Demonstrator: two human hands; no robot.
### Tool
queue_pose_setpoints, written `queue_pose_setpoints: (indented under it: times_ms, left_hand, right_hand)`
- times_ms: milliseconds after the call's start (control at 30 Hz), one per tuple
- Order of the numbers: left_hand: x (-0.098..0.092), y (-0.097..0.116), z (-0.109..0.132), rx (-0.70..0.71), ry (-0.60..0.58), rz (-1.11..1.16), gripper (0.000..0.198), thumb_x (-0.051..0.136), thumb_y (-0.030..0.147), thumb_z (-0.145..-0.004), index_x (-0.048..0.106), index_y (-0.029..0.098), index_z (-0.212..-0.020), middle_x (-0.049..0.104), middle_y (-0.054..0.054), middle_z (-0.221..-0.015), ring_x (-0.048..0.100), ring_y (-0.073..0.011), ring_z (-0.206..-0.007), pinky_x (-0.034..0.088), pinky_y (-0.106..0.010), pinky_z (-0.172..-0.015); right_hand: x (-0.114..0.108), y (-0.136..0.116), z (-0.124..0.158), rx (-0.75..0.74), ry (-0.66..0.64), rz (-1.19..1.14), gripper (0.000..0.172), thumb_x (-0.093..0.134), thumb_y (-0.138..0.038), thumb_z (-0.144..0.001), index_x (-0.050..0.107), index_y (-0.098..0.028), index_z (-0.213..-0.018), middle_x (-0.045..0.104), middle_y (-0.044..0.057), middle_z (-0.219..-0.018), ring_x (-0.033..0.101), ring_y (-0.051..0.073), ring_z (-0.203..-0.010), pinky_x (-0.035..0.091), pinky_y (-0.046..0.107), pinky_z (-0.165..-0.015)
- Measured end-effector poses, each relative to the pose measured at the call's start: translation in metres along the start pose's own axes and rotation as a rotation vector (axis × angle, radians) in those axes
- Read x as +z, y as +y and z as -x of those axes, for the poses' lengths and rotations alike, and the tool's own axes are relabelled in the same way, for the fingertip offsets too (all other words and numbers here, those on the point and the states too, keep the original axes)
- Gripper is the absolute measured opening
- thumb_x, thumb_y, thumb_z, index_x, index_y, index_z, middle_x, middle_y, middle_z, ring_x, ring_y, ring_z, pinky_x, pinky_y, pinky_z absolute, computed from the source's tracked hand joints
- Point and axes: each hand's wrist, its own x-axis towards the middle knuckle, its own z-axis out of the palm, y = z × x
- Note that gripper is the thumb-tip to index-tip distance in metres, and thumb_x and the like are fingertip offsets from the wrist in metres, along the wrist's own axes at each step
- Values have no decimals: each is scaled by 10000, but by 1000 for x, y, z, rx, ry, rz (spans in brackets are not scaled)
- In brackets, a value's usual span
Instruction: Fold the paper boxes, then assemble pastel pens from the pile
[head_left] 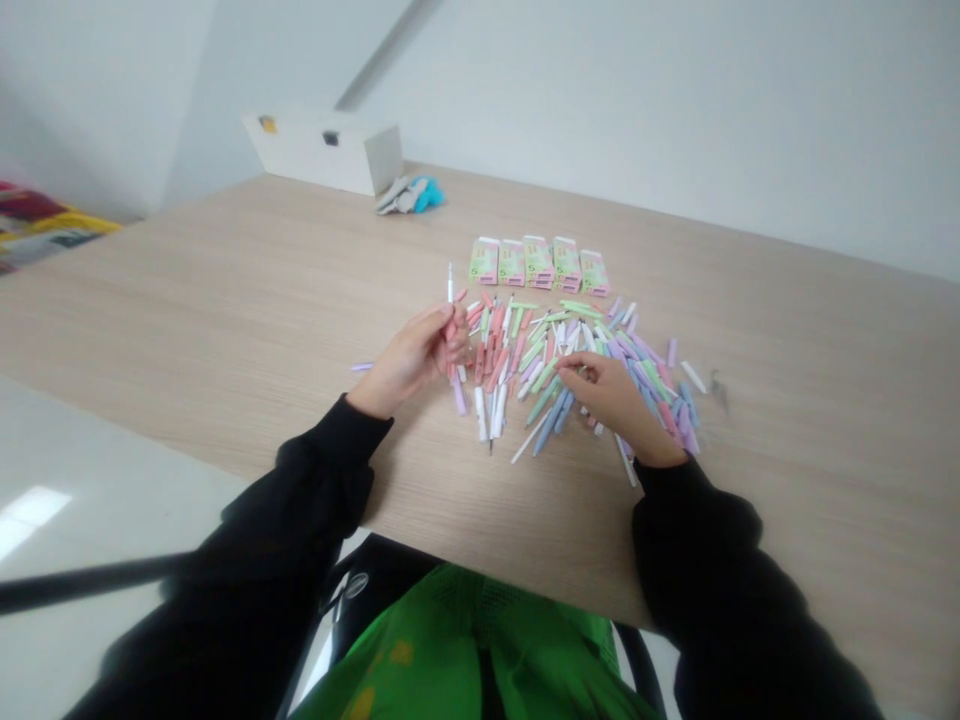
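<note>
My left hand point(405, 360) is closed around a slim white pen point(450, 285), whose tip points up and away from me. A broad heap of pastel pens point(555, 345) in pink, green, lilac, blue and white lies spread on the table between my hands. My right hand point(611, 395) rests on the heap's near right side, with its fingertips pinched together beside a green pen point(544, 375). Whether those fingers hold anything is hidden. Just beyond the heap stands a row of several small green and pink cardboard boxes point(538, 265).
The light wood table point(225, 300) has its near edge under my arms. A lone lilac pen point(361, 367) lies left of my left hand. A small metal object point(718, 390) lies right of the heap. A white box point(322, 148) and a grey-blue cloth bundle point(409, 195) sit at the far edge.
</note>
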Motion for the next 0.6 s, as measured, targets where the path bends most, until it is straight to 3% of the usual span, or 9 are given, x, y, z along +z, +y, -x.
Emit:
queue_pose_setpoints:
  times_ms: [333,467,600]
  left_hand:
    - [-2,9,0,29,95,-33,312,521,290,-989,503,176,-699,393,55,-559,377,-73,-450,377,-171,-444]
    - [-7,8,0,23,95,-22,268,505,245,-961,509,171,-704,341,67,-556,320,-60,-423,317,-164,-409]
    - [-6,5,1,14,78,-65,237,519,252,-944,526,169,-722,349,63,-565,327,-63,-427,302,-171,-398]
  right_hand:
    - [3,11,4,11,55,17,268,559,-277,-807,713,-150,-987,608,29,-679,563,161,-534,468,302,-515]
    - [4,19,3,36,114,14,253,541,-236,-792,703,-163,-972,607,40,-776,587,165,-593,487,310,-545]
    - [3,23,1,-33,124,14,228,535,-212,-795,692,-184,-958,602,40,-813,594,170,-639,492,312,-572]
